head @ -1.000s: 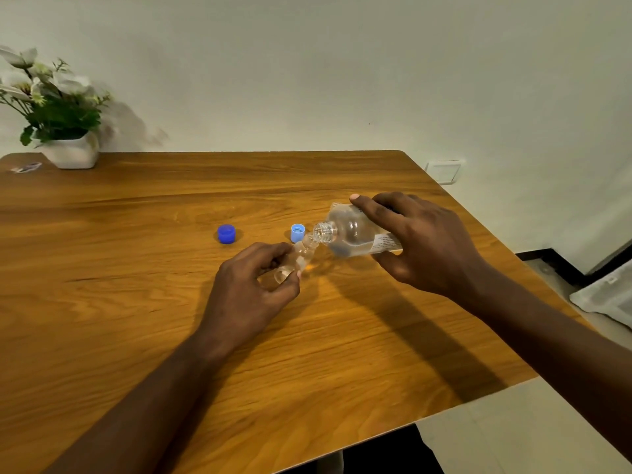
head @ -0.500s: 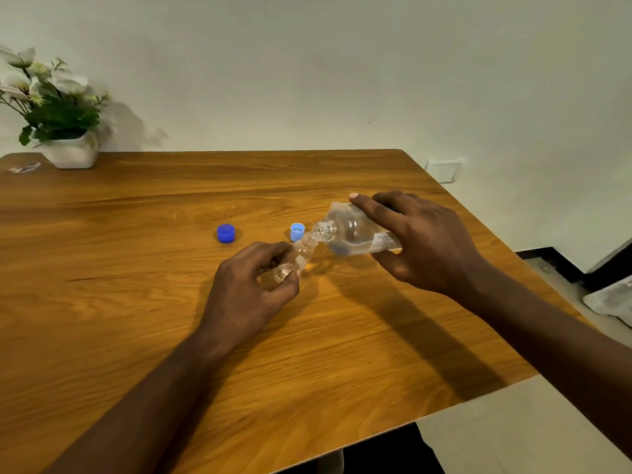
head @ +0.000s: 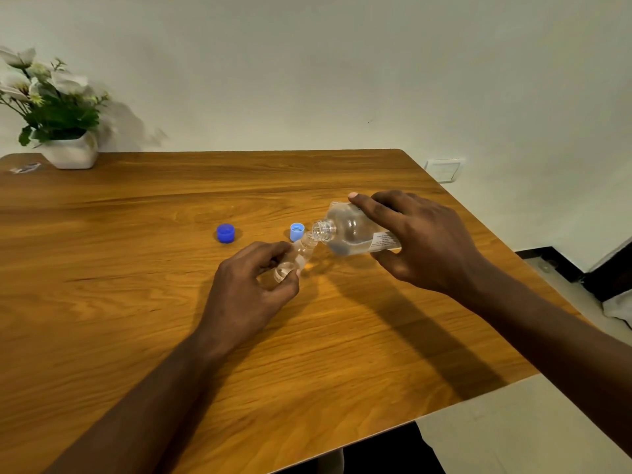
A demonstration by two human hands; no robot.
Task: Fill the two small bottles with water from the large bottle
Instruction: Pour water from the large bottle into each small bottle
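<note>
— Where is the small bottle (head: 297, 256)?

— In my left hand (head: 249, 289). My fingers and thumb are curled round its lower part, and I hold it tilted with its mouth up and to the right. It is just on my side of the light blue cap (head: 297, 231), which sits open side up on the desk (head: 136, 302). A little water shows at the bottle's low end.

— And the large bottle (head: 349, 230)?

— My right hand (head: 420, 241) grips it, forefinger stretched along its top and thumb underneath. It lies almost on its side, just right of the light blue cap. Its open mouth meets the small bottle's mouth, though I can't tell whether the two rims touch. Water pools along its lower side.

— Anything else on the desk?

— A dark blue cap (head: 225, 232) rests well to the left of the light blue cap. A white pot of flowers (head: 71, 153) stands far behind and left of the light blue cap, at the desk's back corner by the wall.
</note>
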